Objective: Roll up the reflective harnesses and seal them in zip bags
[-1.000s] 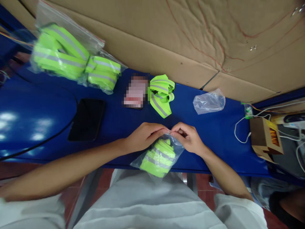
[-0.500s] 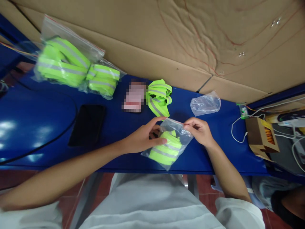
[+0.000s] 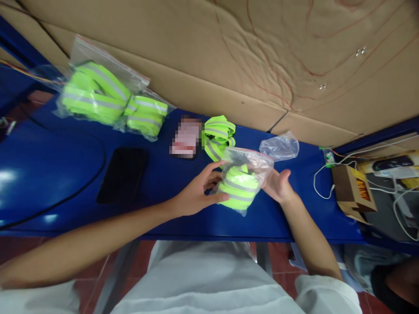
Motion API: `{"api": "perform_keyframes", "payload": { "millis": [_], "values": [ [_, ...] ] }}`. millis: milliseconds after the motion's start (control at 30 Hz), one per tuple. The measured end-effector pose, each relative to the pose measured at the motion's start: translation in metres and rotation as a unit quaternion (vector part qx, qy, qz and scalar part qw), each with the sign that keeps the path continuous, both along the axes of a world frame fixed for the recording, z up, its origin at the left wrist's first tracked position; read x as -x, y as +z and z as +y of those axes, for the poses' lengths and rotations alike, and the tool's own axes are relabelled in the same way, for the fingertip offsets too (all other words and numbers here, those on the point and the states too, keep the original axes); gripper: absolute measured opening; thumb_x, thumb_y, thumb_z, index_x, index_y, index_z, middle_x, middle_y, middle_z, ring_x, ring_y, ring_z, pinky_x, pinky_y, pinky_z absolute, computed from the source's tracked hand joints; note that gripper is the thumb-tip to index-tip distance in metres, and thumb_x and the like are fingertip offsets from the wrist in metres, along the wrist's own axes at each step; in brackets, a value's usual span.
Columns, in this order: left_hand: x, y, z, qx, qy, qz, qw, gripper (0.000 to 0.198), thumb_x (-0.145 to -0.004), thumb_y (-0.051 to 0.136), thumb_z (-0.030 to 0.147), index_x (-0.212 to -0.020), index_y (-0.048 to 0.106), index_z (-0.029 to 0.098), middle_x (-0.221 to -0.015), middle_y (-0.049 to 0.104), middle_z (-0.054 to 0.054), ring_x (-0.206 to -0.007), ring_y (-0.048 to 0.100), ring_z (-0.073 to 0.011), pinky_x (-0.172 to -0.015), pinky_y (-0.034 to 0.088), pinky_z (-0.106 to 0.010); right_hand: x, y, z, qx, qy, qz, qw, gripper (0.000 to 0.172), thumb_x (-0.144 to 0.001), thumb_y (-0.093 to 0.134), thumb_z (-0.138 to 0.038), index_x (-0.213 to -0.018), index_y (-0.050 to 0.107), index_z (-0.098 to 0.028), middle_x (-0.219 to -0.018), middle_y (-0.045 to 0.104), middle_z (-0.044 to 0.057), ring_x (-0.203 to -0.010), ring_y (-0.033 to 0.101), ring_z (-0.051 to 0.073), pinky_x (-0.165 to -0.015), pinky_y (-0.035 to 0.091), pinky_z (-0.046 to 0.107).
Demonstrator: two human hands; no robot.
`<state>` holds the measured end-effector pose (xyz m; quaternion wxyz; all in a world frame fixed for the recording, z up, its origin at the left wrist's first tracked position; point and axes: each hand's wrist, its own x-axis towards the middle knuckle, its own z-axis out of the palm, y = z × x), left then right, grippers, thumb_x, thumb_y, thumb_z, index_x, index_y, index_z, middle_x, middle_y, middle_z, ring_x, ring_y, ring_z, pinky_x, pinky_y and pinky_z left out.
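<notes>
A clear zip bag (image 3: 262, 160) with a rolled neon-yellow reflective strap (image 3: 240, 185) inside stands tilted above the front of the blue table. My left hand (image 3: 204, 189) grips its left side, thumb across the front and fingers partly hidden behind. On the other side, my right hand (image 3: 277, 185) is open, with its thumb stretched out and its flat fingers behind the bag's right edge, seen through the plastic. Just beyond the bag lies a loose reflective strap (image 3: 218, 131) in a heap. An empty clear bag (image 3: 280, 146) rests farther right.
Two filled bags of straps (image 3: 94, 96) lean at the back left against the cardboard wall (image 3: 183, 52). A dark tablet-like object (image 3: 121, 175) and a blurred-out phone-like item (image 3: 186, 137) lie on the table (image 3: 170, 224). A cardboard box (image 3: 352, 189) and white cables (image 3: 316, 181) are at right.
The bag has risen slightly and moved right, its top now tipped up. My right hand has let go of the zip edge, opened and slid behind the bag. My left hand keeps its grip.
</notes>
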<state>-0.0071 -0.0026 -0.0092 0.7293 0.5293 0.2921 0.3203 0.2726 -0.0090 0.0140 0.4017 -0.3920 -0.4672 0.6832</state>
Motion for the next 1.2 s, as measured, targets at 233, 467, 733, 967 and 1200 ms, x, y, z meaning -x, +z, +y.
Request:
{"api": "perform_keyframes", "payload": {
  "millis": [233,467,733,967,1200],
  "values": [
    [-0.002,0.003,0.004,0.031,0.046,-0.084,0.995,0.106,-0.080,0.089,0.032,-0.161,0.023,0.045,-0.161,0.041,-0.010,-0.124,0.064,-0.0239,-0.101,0.057,-0.036,0.003,-0.010,0.003,0.011,-0.078,-0.070,0.994,0.051,-0.086,0.080,-0.055,-0.125,0.073,-0.024,-0.114,0.078,0.006,-0.095,0.076,0.023,-0.084,0.062,0.034],
    [0.003,0.005,0.006,0.006,0.006,-0.071,0.997,0.053,-0.088,0.081,0.033,-0.136,0.059,0.030,-0.144,0.055,-0.010,-0.108,0.069,-0.0195,-0.085,0.063,-0.029,-0.024,-0.021,0.032,-0.068,-0.303,-0.112,0.944,0.050,-0.091,0.069,-0.064,-0.124,0.068,-0.025,-0.131,0.071,0.008,-0.116,0.072,0.023,-0.107,0.058,0.043],
    [0.008,0.010,0.005,-0.148,0.020,0.052,0.987,0.016,-0.097,0.067,0.029,-0.105,0.073,0.017,-0.098,0.072,-0.006,-0.084,0.067,-0.0116,-0.072,0.054,-0.020,-0.066,-0.025,0.034,-0.264,-0.256,-0.628,0.686,0.051,-0.100,0.051,-0.045,-0.142,0.057,-0.017,-0.155,0.051,0.020,-0.148,0.045,0.034,-0.118,0.041,0.057],
    [0.010,0.021,0.009,-0.278,0.086,0.089,0.953,0.010,-0.096,0.064,0.018,-0.098,0.074,0.019,-0.094,0.074,-0.001,-0.083,0.067,-0.0088,-0.072,0.050,-0.017,-0.085,-0.014,0.031,-0.088,-0.244,-0.775,0.576,0.047,-0.100,0.046,-0.027,-0.142,0.056,-0.010,-0.137,0.065,0.024,-0.130,0.060,0.041,-0.110,0.041,0.063],
    [0.007,0.015,0.010,-0.247,0.074,0.113,0.960,0.011,-0.096,0.064,0.023,-0.095,0.074,0.018,-0.090,0.075,-0.001,-0.079,0.069,-0.0103,-0.070,0.050,-0.018,-0.078,-0.010,0.028,-0.084,-0.221,-0.759,0.607,0.057,-0.100,0.053,-0.052,-0.145,0.050,-0.016,-0.134,0.066,0.022,-0.127,0.061,0.040,-0.101,0.050,0.057]
  ]
}}
